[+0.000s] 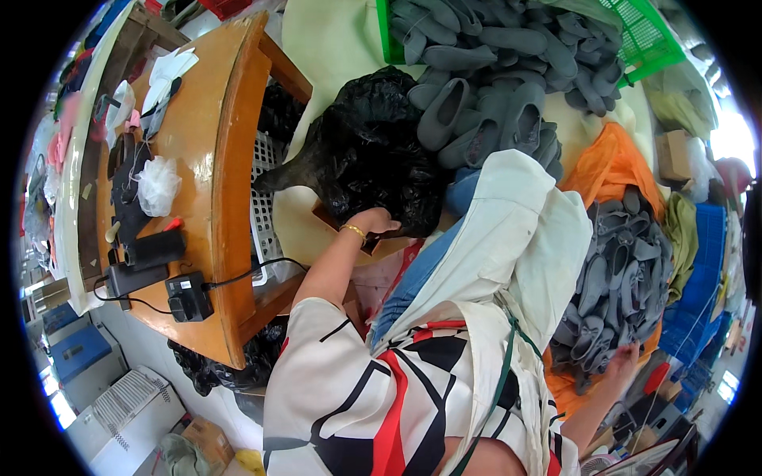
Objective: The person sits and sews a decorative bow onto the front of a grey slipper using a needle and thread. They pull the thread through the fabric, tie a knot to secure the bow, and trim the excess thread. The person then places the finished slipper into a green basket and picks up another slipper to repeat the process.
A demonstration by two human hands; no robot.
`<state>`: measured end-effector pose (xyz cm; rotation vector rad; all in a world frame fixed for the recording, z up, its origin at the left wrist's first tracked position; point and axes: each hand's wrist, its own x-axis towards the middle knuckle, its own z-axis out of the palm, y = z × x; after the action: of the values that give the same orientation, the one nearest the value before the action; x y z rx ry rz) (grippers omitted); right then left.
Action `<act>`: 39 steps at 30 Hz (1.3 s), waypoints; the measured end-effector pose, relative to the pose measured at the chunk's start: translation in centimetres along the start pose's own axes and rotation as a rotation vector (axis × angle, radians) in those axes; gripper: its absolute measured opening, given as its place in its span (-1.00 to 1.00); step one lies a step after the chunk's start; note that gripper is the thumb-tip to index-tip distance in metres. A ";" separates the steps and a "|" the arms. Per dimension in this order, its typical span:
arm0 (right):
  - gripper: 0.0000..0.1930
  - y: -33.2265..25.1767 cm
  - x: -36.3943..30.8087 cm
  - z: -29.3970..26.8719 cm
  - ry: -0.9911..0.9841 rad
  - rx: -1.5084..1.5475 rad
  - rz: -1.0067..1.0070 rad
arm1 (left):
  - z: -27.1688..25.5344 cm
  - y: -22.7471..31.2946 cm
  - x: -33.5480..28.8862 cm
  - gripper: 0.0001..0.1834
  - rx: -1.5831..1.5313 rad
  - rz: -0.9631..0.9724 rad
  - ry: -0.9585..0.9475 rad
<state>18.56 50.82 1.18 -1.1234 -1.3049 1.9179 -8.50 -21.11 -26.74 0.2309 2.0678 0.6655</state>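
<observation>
My left hand (373, 223) is at the lower edge of a shiny black plastic bag (381, 151), its fingers closed on the plastic. Part of those fingers is hidden in the folds. Under the bag, the edge of a cardboard box (371, 246) shows. My right hand (621, 363) is out to the right, beside a heap of grey shoes (607, 278) in an orange sack (611, 163). Its fingers look extended, with nothing visible in them. White cloth (512, 214) covers my lap over blue trousers.
At the left stands a wooden table (198, 159) with a black adapter (189, 296), cables and a crumpled clear bag (159, 186). More grey shoes (484, 111) are piled ahead, below a green crate (647, 40). A blue crate (698, 278) is at far right.
</observation>
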 end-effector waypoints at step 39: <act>-0.92 15.7 -7.0 34.8 -0.278 -1.177 -0.518 | 2.2 -6.1 22.8 -0.58 -0.466 -0.880 0.469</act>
<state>-8.03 23.25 -4.96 -0.8092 -2.6969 0.8469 -18.89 -16.12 -47.45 -1.1288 2.0785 0.6375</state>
